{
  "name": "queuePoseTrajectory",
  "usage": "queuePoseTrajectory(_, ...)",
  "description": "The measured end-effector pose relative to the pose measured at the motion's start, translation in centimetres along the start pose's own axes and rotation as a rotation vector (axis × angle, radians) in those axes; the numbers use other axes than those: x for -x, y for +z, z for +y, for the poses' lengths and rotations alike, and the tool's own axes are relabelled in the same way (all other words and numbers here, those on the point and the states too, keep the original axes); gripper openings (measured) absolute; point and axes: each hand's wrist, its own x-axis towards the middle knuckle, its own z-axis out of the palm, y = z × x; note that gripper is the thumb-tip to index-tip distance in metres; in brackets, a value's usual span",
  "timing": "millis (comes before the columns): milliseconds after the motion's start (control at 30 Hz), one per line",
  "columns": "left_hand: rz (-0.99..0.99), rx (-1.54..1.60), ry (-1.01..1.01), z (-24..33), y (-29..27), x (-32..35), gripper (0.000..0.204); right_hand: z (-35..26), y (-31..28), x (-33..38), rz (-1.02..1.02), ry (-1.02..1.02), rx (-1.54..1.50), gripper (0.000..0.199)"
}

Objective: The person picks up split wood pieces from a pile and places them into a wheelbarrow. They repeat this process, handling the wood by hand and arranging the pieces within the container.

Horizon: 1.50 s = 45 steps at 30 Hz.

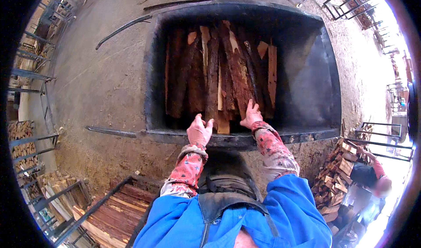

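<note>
You are reaching both hands into the dark metal bin (153, 72), where the bark-covered wood slabs (219, 68) are lying with their long axes running from 12 to 6 o'clock. Your left hand (199, 132) is hovering at the near rim, fingers loosely spread and holding nothing, the slab ends lying just toward 12 o'clock. Your right hand (251, 115) is the nearer one, its open fingers pressing flat on a reddish slab (237, 72), not gripping it

Both hands (200, 132) on bark slabs (219, 72)
</note>
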Motion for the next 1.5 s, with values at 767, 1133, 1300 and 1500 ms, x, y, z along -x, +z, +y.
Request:
queuePoseTrajectory(767, -0.299, 0.49, 0.363, 1.4, -7.7, -3.4, 0.072, -5.8, -12.7, 27.1, 0.338, -0.196, -1.303, 0.047)
queuePoseTrajectory(1133, -0.664, 0.925, 0.872, 9.4, -16.0, -8.4, 0.099, -7.2, -19.2, 32.9, 0.238, -0.235, -0.792, 0.05)
queuePoseTrajectory(1300, -0.683, 0.651, 1.232, 15.2, -18.3, -12.1, 0.104, -10.8, -23.2, 33.8, 0.136, -0.356, -0.361, 0.034)
queuePoseTrajectory(1500, -0.973, 0.244, 1.324, 18.9, -17.3, -13.2, 0.066, -13.0, -25.6, 33.6, 0.264, -0.626, 0.102, 0.031)
